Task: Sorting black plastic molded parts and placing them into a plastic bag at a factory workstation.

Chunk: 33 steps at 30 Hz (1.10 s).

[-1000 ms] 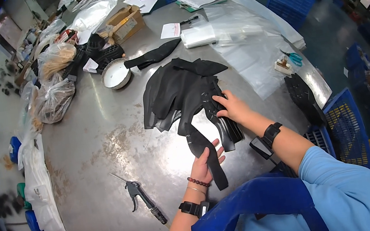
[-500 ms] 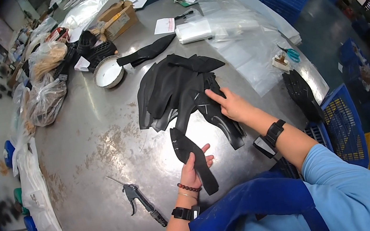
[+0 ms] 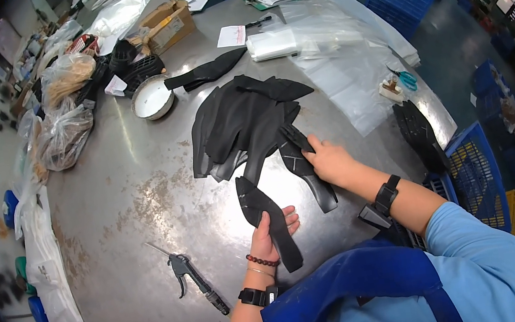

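Observation:
Across my left hand (image 3: pixel 268 237) lies a curved black rubber-like strip (image 3: pixel 284 244), held with the thumb on top and the fingertips showing past its right edge. My right hand (image 3: pixel 333 161) grips the upper part of another black strip (image 3: pixel 297 158) with pale line marks, its tail pointing toward me. It looks like more than one layer; I cannot tell how many. Directly beyond both hands is a loose pile of similar black pieces (image 3: pixel 231 121) on the metal table (image 3: pixel 123 249).
A black air blow gun (image 3: pixel 192 279) lies left of my left hand. A white-filled bowl (image 3: pixel 152 98), another black piece (image 3: pixel 206 71) and clear plastic bags (image 3: pixel 341 73) lie farther back. To the right are black strips (image 3: pixel 420 135), teal scissors (image 3: pixel 405 78) and a blue crate (image 3: pixel 479 180).
My right hand has closed on the marked black strip and drawn it slightly toward me, off the pile's right side. My left hand has hardly moved.

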Each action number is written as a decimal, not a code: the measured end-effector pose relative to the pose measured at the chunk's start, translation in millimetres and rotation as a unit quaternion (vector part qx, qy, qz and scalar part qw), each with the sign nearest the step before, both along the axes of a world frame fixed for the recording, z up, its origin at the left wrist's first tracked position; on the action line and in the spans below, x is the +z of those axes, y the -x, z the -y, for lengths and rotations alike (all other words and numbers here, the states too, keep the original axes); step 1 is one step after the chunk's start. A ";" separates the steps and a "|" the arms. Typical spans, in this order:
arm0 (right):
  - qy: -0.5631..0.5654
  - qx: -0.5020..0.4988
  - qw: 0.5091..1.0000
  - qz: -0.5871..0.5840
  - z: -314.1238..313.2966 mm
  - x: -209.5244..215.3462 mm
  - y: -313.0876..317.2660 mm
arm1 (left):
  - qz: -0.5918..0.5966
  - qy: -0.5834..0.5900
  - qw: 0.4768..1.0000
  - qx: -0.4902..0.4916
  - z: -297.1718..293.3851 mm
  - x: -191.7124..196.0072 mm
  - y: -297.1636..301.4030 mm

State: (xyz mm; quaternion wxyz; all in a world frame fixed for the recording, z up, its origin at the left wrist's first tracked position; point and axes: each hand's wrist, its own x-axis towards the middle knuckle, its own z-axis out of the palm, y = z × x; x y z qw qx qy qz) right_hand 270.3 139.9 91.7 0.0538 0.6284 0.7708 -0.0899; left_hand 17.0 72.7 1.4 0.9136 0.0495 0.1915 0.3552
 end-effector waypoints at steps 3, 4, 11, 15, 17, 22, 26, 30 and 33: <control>-0.038 -0.004 0.999 -0.006 9.1 -2.0 12.6 | -0.023 0.001 1.000 0.008 -1.8 8.4 -9.1; -0.070 -0.007 0.997 -0.012 8.9 -7.6 12.3 | -0.048 -0.017 0.999 0.003 -2.8 12.7 -13.6; -0.031 -0.059 0.997 -0.026 5.7 -5.7 7.0 | -0.046 -0.007 0.999 0.010 -3.0 13.2 -14.5; -0.025 -0.031 0.999 -0.004 12.8 -8.0 13.7 | -0.044 -0.006 0.999 0.012 -3.2 19.6 -22.9; -0.051 -0.024 0.998 -0.014 10.5 -14.2 11.2 | -0.066 -0.040 0.997 0.000 -5.7 21.0 -28.7; -0.052 -0.033 0.998 -0.026 11.6 -17.4 9.1 | -0.013 -0.052 0.998 0.023 -6.4 13.4 -32.1; 0.036 0.116 0.953 -0.278 31.5 26.9 53.8 | 0.025 -0.115 0.988 0.102 -8.3 15.0 -35.2; 0.019 0.072 0.955 -0.286 -33.4 11.5 67.8 | 0.047 -0.045 0.995 0.076 -15.6 -3.2 -5.0; -0.115 0.215 0.966 -0.087 -76.4 -9.9 64.9 | 0.100 -0.027 0.989 0.108 -18.4 2.6 8.6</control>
